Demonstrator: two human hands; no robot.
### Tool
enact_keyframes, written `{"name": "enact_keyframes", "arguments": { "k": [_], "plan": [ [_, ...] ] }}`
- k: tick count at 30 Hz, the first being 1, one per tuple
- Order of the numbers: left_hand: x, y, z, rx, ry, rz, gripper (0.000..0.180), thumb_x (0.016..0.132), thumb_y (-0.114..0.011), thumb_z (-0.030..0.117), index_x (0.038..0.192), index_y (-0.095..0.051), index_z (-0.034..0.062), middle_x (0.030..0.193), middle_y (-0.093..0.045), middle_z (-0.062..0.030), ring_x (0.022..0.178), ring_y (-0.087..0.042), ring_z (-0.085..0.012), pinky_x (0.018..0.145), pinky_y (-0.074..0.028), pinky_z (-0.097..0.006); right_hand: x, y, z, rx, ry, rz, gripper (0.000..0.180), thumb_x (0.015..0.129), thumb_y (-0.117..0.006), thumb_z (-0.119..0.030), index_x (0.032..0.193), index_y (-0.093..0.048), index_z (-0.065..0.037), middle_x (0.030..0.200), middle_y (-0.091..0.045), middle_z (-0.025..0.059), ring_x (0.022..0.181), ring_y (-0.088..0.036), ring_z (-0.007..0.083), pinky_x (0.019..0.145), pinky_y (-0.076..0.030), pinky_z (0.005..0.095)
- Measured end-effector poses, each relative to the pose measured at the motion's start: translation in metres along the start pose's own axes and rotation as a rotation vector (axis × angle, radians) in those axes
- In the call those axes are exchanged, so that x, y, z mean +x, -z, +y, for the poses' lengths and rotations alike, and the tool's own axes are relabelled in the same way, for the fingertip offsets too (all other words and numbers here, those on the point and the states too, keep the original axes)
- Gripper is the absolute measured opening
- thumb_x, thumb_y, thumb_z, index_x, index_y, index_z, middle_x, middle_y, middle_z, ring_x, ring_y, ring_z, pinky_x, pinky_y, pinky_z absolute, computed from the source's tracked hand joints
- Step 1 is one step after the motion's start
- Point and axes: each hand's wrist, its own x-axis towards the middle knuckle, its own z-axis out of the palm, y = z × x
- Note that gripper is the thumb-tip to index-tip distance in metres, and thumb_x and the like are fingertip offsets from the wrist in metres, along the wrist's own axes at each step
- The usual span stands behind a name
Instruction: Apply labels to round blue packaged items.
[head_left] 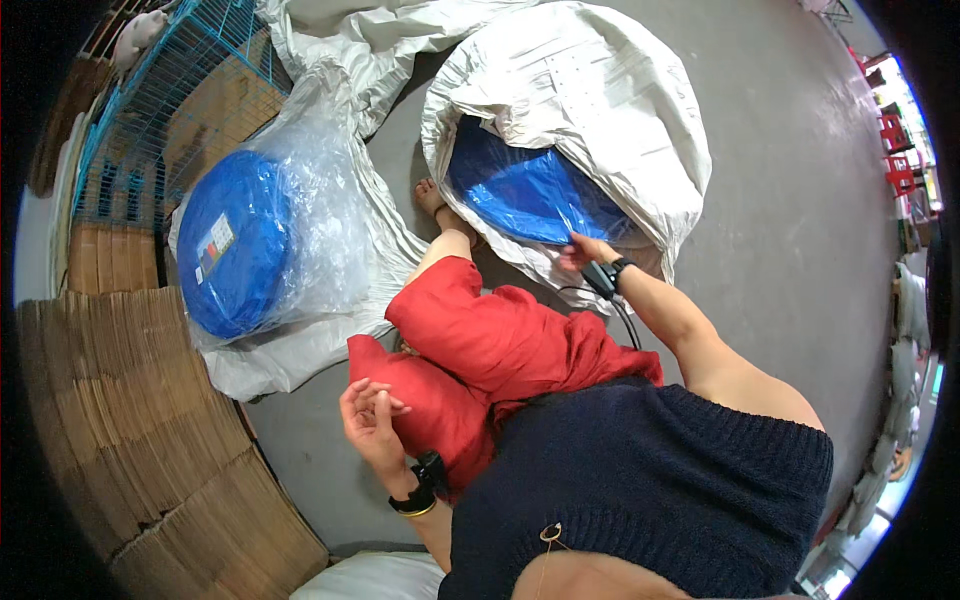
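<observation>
Grey concrete floor; right hand [583,252] gripping blue plastic [530,195] in white sack [600,90], left hand [368,415] loosely curled, empty

A glossy blue plastic sheet bundle [525,195] lies inside an open white woven sack [600,90] on the grey floor, sheathed in clear film, its curved edge showing at the sack's mouth.

Grey concrete floor, storage clutter at the edges

Smooth grey floor [790,200] fills the middle and right; flattened cardboard sheets [130,420] stack at left, a blue wire cage [170,90] stands behind them, and red stools [895,150] sit far right in bright daylight.
</observation>
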Motion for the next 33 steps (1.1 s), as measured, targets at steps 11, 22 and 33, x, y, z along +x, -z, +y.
{"name": "enact_keyframes", "arguments": {
  "k": [11,22,33],
  "plan": [
    [0.014,-0.009,-0.001,-0.125,0.05,0.042,0.018,0.087,-0.049,0.002,0.104,-0.046,-0.0013,0.086,-0.055,-0.0089,0.066,-0.058,-0.0134,0.056,-0.052,-0.023,-0.034,0.001,-0.028,0.316,0.366,0.097,0.043,0.079,-0.055,-0.053,0.089,-0.059,-0.011,0.072,-0.062,0.0045,0.055,-0.056,0.0213,0.048,-0.044,0.033],
    [0.026,-0.011,-0.017,-0.171,0.119,-0.338,0.032,0.089,-0.05,0.013,0.116,-0.042,-0.0009,0.101,-0.056,-0.0153,0.085,-0.06,-0.0234,0.075,-0.051,-0.035,-0.254,-0.067,-0.027,0.402,0.251,-0.258,0.035,0.078,-0.055,-0.011,0.107,-0.043,0.005,0.11,-0.051,0.0173,0.103,-0.051,0.0279,0.092,-0.043,0.0391],
    [0.122,-0.113,-0.015,-0.578,0.718,-0.548,0.057,0.081,-0.061,0.034,0.122,-0.041,-0.0001,0.114,-0.053,-0.0151,0.104,-0.051,-0.0268,0.089,-0.043,-0.04,-0.398,-0.054,0.016,0.322,0.038,-0.298,0.046,0.078,-0.052,-0.005,0.118,-0.032,0.008,0.12,-0.044,0.0215,0.113,-0.045,0.0312,0.101,-0.035,0.0455]
  ]
}}
